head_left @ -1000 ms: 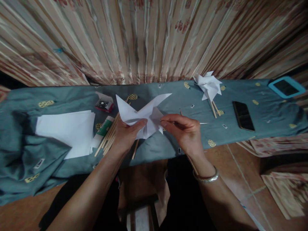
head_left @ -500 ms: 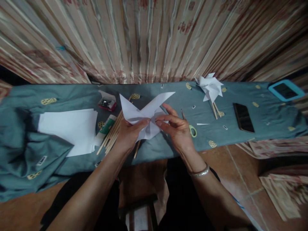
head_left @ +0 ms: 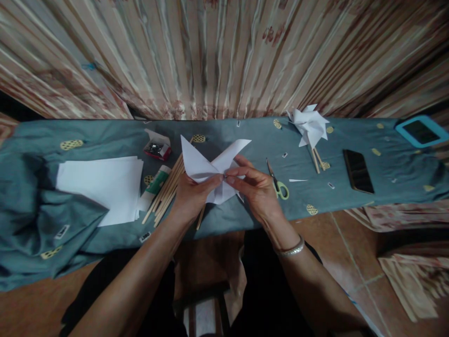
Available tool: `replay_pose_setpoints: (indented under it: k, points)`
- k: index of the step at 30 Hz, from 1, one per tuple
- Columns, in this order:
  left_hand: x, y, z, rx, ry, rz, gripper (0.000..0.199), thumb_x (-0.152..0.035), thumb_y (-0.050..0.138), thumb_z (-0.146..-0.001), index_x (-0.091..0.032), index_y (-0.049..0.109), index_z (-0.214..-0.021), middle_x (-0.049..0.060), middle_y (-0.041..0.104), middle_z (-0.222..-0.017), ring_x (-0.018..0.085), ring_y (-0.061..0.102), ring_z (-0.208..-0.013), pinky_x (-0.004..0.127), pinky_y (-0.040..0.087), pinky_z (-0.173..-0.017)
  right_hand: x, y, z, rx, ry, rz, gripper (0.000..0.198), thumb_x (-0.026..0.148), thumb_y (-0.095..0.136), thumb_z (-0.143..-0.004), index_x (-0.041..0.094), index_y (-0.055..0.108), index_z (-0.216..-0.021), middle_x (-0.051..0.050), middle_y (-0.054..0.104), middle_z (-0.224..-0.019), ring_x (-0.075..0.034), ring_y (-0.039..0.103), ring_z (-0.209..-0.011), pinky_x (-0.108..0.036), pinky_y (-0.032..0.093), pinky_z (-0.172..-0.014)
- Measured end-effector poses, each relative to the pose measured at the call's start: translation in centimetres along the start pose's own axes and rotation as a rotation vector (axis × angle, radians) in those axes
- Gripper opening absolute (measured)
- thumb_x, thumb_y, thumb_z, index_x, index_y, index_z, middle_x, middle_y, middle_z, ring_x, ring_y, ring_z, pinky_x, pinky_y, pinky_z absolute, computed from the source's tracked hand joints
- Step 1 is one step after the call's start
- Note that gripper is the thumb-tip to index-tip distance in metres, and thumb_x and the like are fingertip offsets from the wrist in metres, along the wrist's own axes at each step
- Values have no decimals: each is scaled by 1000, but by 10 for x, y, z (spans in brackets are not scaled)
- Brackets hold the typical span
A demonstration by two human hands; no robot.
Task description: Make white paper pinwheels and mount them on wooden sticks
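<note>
A white paper pinwheel (head_left: 200, 159) with pointed, folded blades is held above the cloth-covered table. My left hand (head_left: 191, 194) is closed on its left side, the thumb pressing near the centre. At that centre, the thumb and index finger of my right hand (head_left: 257, 187) pinch a small, dark, pin-like piece (head_left: 225, 176), too small to make out well. Parts of the lower right blades are hidden by my right fingers. Scissors (head_left: 278, 185) with green handles lie just right of my right hand.
Wooden sticks (head_left: 164, 199), a glue stick (head_left: 156, 182) and a small open box (head_left: 157, 149) of shiny metal pieces lie left of my hands. White paper sheets (head_left: 101, 187) are farther left. Finished-looking pinwheels (head_left: 310, 124) on sticks, a phone (head_left: 358, 171) and a blue-framed device (head_left: 421, 132) lie right.
The pinwheel has tipped slightly, and my left thumb now meets my right fingertips at its centre. My right hand has shifted slightly, so more of the scissors shows.
</note>
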State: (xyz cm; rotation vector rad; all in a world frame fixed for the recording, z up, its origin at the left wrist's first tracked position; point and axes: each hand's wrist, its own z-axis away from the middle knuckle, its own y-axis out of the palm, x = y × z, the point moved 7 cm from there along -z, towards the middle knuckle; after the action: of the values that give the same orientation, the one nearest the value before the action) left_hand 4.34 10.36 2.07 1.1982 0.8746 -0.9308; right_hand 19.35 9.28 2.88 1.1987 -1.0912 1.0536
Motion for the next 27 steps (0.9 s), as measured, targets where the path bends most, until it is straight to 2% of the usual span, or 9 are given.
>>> replay_pose_setpoints:
  k: [15,21,27]
  points:
    - [1,-7,-2,-5,55,-227,19,-24,80,-61,-13,74,-74,3,74,-70,18,67,-64,27,55,-59,-4,-1,0,3,16,20,14,34,85,-64,28,77,-75,-2,68,-121,-26,47,-135,-40,47,-102]
    - [2,-9,-2,-10,53,-235,20,-24,81,-60,-13,73,-74,2,73,-68,18,67,-64,26,55,-59,-6,-1,1,5,55,1,13,30,84,-63,27,77,-73,-3,70,-118,-26,48,-134,-41,45,-105]
    - [-2,-8,-1,-14,66,-248,18,-23,81,-59,-15,73,-73,2,73,-68,18,66,-64,26,54,-59,-10,-1,0,9,100,-31,14,31,85,-61,26,76,-72,-2,69,-119,-25,55,-125,-40,46,-103]
